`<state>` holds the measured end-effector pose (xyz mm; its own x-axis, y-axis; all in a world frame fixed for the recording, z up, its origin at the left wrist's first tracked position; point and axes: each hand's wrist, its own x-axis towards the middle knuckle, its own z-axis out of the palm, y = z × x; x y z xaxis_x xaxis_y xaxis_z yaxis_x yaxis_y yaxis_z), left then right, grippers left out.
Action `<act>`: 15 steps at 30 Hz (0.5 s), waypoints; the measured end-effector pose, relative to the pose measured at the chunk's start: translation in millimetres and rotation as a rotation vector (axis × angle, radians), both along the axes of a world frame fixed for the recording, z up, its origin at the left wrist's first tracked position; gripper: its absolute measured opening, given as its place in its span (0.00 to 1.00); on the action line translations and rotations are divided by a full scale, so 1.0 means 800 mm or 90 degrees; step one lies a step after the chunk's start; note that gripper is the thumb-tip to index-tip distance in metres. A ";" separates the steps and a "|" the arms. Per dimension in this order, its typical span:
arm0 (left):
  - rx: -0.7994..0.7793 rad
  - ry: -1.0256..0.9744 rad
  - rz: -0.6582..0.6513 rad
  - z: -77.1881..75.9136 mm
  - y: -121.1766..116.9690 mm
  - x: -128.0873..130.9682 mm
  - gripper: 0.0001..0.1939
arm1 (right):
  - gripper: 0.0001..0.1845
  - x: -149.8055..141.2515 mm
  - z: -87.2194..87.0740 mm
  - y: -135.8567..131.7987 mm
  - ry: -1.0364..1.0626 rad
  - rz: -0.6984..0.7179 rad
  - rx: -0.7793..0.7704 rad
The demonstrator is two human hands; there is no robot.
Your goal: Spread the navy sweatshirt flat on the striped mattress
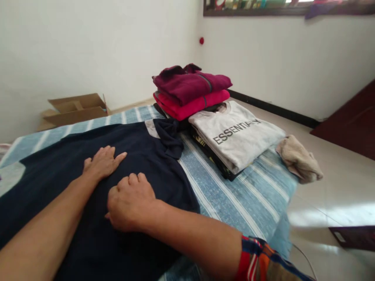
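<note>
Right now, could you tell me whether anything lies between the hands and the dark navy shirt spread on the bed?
Nothing visible does: the left hand lies flat on the navy shirt, and the right hand rests on it with fingers curled.

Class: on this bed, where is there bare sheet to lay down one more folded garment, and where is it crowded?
Bare striped sheet lies between the navy shirt and the grey folded shirt, widening toward the near corner. Crowded: the far side, with the red folded pile. Left hand and right hand press the navy shirt.

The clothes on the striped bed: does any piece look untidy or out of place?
Yes. A crumpled beige cloth lies unfolded at the bed's far right corner, beside the neatly folded grey printed T-shirt, partly over the edge.
</note>
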<state>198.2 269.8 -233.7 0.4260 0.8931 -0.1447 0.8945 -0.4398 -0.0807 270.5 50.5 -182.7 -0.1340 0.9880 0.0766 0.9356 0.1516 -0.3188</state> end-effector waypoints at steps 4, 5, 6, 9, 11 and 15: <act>0.078 -0.035 -0.009 0.014 -0.028 0.016 0.32 | 0.27 0.007 0.005 -0.057 0.003 -0.003 0.015; 0.092 -0.046 -0.014 0.016 -0.038 0.020 0.32 | 0.27 0.009 0.001 -0.067 0.000 -0.008 0.015; 0.093 -0.052 -0.024 0.017 -0.047 0.024 0.32 | 0.29 0.011 -0.004 -0.074 -0.002 -0.010 0.009; 0.046 -0.029 -0.063 0.016 -0.069 0.032 0.32 | 0.32 0.015 -0.027 -0.087 0.007 -0.011 0.004; 0.031 -0.009 -0.067 0.016 -0.078 0.035 0.32 | 0.33 0.016 -0.040 -0.091 0.016 -0.010 0.042; 0.114 -0.017 -0.089 0.017 -0.098 0.033 0.31 | 0.35 0.016 -0.050 -0.100 0.010 -0.029 0.141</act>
